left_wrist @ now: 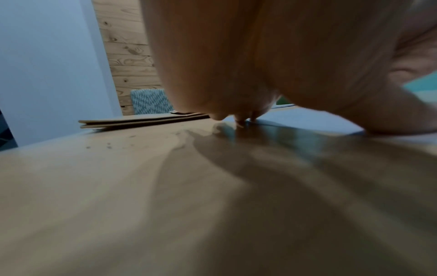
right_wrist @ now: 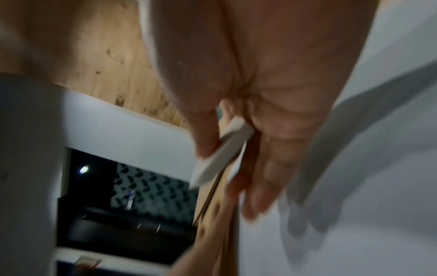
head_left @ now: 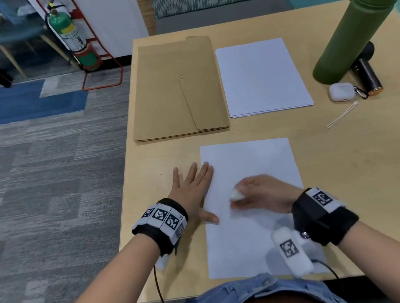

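Observation:
A single white sheet (head_left: 255,231) lies on the light wooden table (head_left: 341,162) in front of me. My left hand (head_left: 194,189) lies flat with straight fingers, part on the sheet's left edge and part on the bare table; the left wrist view shows the left hand (left_wrist: 236,65) pressed down beside the sheet (left_wrist: 305,119). Over the middle of the sheet, blurred, my right hand (head_left: 257,194) holds a small white object (head_left: 237,195). In the right wrist view the thumb and fingers of the right hand (right_wrist: 272,112) pinch this flat white object (right_wrist: 222,155) just above the sheet (right_wrist: 378,186).
Brown envelopes (head_left: 175,87) and a stack of white paper (head_left: 262,77) lie at the back. At the far right stand a green bottle (head_left: 358,28) and a black cylinder (head_left: 367,74), with a white earbud case (head_left: 341,91) and a white strap (head_left: 342,114). The table's left edge runs near my left wrist.

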{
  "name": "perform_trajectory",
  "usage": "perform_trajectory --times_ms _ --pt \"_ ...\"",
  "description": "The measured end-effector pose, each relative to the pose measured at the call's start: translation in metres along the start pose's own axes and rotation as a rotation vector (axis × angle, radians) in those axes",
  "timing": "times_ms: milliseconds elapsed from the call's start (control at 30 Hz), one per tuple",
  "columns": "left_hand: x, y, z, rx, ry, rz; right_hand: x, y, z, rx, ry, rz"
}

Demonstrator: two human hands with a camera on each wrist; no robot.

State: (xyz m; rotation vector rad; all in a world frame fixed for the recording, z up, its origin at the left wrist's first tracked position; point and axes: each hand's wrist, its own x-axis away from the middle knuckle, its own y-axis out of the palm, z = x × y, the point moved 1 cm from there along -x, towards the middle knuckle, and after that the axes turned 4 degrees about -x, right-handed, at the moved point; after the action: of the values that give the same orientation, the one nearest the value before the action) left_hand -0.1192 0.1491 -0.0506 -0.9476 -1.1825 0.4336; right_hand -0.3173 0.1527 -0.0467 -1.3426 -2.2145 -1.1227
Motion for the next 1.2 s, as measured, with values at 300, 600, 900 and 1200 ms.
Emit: perform_trajectory --times_ms 300,600,900,1200 --pt "0.004 0.001 0.004 0.065 -0.026 0.003 -0.020 -0.004 -0.013 -0.213 -0.380 0.332" --pt "0.013 0.006 0.002 -0.021 -0.031 -0.070 -0.002 -0.036 0.000 -0.151 -0.233 0.238" --pt "-0.012 -0.031 0.041 0.017 -0.085 0.049 0.032 -0.078 -0.025 -0.465 -0.408 0.483" --pt "-0.038 -0.017 0.058 0.087 -0.065 -0.097 0.007 -0.035 -0.006 -0.228 -0.102 0.134"
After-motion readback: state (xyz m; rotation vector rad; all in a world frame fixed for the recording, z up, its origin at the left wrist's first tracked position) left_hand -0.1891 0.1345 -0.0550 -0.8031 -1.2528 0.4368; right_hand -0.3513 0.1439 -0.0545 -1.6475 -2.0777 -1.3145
